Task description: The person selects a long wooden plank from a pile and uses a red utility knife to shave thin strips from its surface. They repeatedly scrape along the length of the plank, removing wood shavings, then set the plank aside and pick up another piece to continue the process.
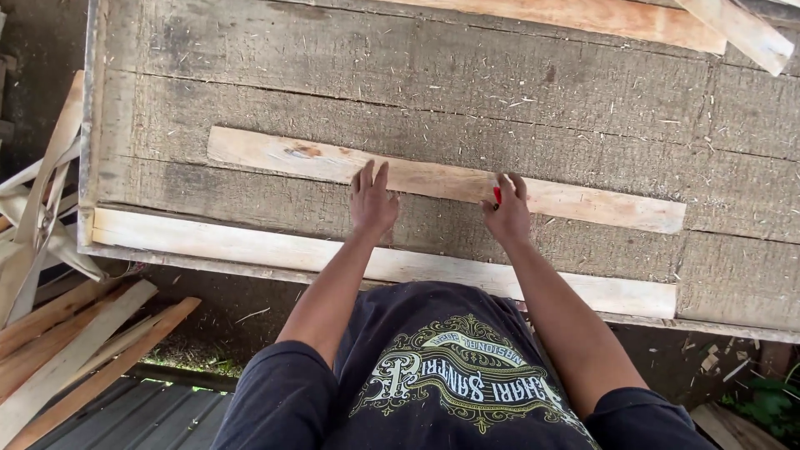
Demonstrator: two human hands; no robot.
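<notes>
A long thin wooden slat (583, 204) lies slanted across a rough grey plank workbench (417, 83). My left hand (372, 202) presses flat on the slat near its middle, fingers together and pointing away from me. My right hand (507, 210) rests on the slat a little to the right, its fingers closed around a small red marker (497, 196) whose tip touches the wood. A paler wooden board (208, 242) runs along the bench's near edge, just below both hands.
Two more light boards (633, 21) lie at the bench's far right corner. Loose wooden strips (75, 350) are piled on the ground at the lower left, beside corrugated sheet (158, 417). Sawdust and chips dot the bench.
</notes>
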